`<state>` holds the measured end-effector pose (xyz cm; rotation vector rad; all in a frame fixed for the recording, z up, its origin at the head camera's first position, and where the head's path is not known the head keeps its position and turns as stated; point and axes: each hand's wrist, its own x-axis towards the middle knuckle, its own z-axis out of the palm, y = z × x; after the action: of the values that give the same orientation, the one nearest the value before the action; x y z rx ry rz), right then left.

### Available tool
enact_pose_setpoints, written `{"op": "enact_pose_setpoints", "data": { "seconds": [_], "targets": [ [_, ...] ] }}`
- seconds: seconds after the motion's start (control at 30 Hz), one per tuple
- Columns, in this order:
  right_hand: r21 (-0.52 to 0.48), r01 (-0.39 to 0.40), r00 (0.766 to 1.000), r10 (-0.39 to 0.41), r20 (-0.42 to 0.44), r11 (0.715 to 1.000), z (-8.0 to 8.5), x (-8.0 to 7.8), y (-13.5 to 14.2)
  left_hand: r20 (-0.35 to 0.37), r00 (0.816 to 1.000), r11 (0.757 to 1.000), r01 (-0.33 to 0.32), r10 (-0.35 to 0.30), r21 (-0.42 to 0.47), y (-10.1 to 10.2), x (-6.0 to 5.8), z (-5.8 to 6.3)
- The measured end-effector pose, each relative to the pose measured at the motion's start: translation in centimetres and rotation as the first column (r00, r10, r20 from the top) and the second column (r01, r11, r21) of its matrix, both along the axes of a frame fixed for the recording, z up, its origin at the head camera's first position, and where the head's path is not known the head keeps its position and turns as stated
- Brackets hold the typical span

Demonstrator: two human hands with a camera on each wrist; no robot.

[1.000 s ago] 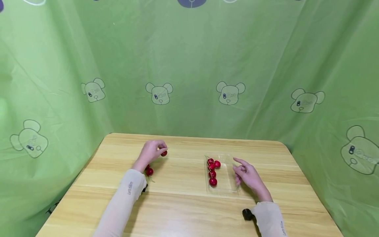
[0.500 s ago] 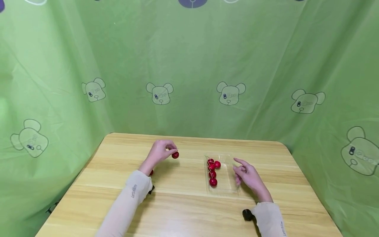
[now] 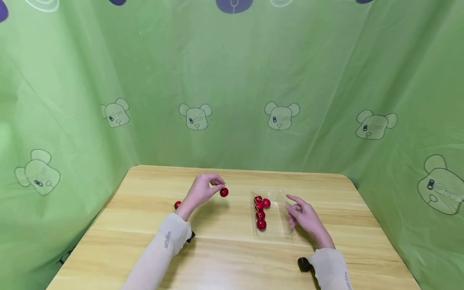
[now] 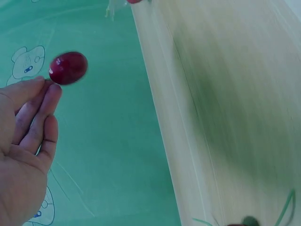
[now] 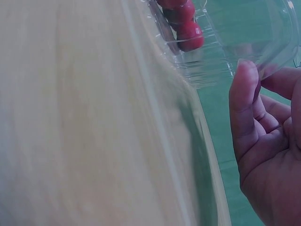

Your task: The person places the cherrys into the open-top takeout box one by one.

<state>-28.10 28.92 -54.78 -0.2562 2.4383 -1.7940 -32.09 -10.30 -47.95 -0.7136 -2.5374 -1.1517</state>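
My left hand (image 3: 204, 191) pinches a dark red cherry (image 3: 224, 192) by its stem between thumb and fingertips. The cherry hangs above the table, left of a clear plastic tray (image 3: 279, 230). In the left wrist view the glossy cherry (image 4: 68, 68) shows just beyond the fingertips. Several red cherries (image 3: 261, 224) with stems lie along the left side of the tray. At the tray's right edge, my right hand (image 3: 304, 215) holds the rim between thumb and fingers, its index finger extended. The right wrist view shows the thumb (image 5: 244, 89) against the clear plastic.
Another cherry (image 3: 177, 205) lies on the wooden table (image 3: 224, 257) behind the left wrist, partly hidden. Green curtains (image 3: 235, 80) with bear-head prints hang around the table's back and sides. A black wrist camera (image 3: 303, 264) sits at the right cuff.
My left hand has carried the pinched cherry to the right, toward the tray. A cherry behind the left wrist shows again. My right hand and the tray stay in place.
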Motion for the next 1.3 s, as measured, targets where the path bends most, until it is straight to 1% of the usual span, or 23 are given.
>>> {"op": "enact_pose_setpoints", "data": {
  "seconds": [0.13,0.3,0.4,0.53,0.77,1.07,1.3],
  "targets": [
    [0.004,0.000,1.000,0.000,0.000,1.000,0.0,0.1,0.0,0.019,1.000,0.999,0.012,-0.012,0.040,0.4,0.2,0.0],
    [0.008,0.009,1.000,-0.009,0.000,1.000,0.0,0.0,0.0,0.042,0.998,0.994,0.040,-0.044,0.103,0.9,0.4,0.2],
    [0.012,0.002,1.000,-0.002,0.000,1.000,0.0,0.0,0.0,0.043,0.997,0.989,0.054,-0.061,0.134,1.2,0.5,0.1],
    [0.011,-0.001,1.000,0.001,0.002,1.000,0.1,0.0,-0.1,0.044,0.996,0.985,0.064,-0.072,0.159,1.7,0.5,0.0],
    [0.020,0.006,1.000,-0.006,0.005,1.000,0.3,0.0,-0.2,0.071,0.993,0.979,0.075,-0.090,0.187,2.6,0.7,-0.2],
    [0.019,0.015,1.000,-0.016,0.019,1.000,0.1,-0.1,-0.1,0.030,0.993,0.966,0.103,-0.113,0.238,4.2,0.7,-1.0],
    [0.016,0.004,1.000,-0.005,0.011,1.000,-0.2,0.0,0.0,0.024,0.994,0.963,0.093,-0.103,0.253,5.4,0.9,-1.6]
  ]
}}
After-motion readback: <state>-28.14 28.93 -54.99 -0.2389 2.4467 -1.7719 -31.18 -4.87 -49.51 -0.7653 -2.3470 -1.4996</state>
